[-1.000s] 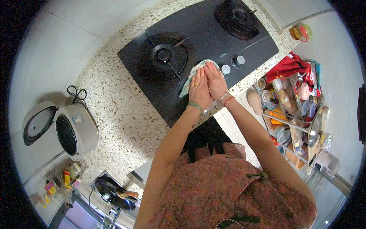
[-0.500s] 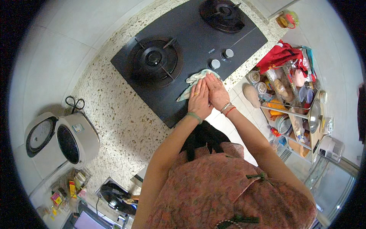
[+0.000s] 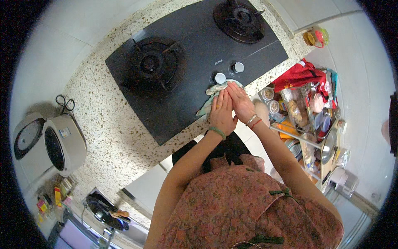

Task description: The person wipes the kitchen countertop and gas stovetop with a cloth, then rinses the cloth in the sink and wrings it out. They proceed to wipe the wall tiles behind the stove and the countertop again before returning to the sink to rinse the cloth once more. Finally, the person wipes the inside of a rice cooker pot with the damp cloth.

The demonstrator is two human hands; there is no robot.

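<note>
A pale green and white cloth (image 3: pixel 204 109) lies crumpled on the black glass cooktop (image 3: pixel 161 118) by its front edge. Flat on top of it rests my left hand (image 3: pixel 222 113), fingers stretched out, a ring on one and a green bangle at the wrist. Close beside it and touching it, my right hand (image 3: pixel 241 99) also presses the cloth with straight fingers. Part of the cloth is hidden under both hands. Just beyond the fingertips is the silver knob (image 3: pixel 219 78), with a second knob (image 3: pixel 238 67) farther right.
Two burners, a left burner (image 3: pixel 151 64) and a far right burner (image 3: pixel 244 18), stand on the cooktop. Speckled counter (image 3: pixel 107 124) surrounds it. An open rice cooker (image 3: pixel 66 143) and scissors (image 3: pixel 65 103) are at left, a dark pan (image 3: pixel 101 207) lower left. A crowded shelf rack (image 3: pixel 317 143) stands right.
Both hands and the cloth have shifted along the cooktop's front edge, rightward and closer to the knobs. The whole view has turned and shifted a little.
</note>
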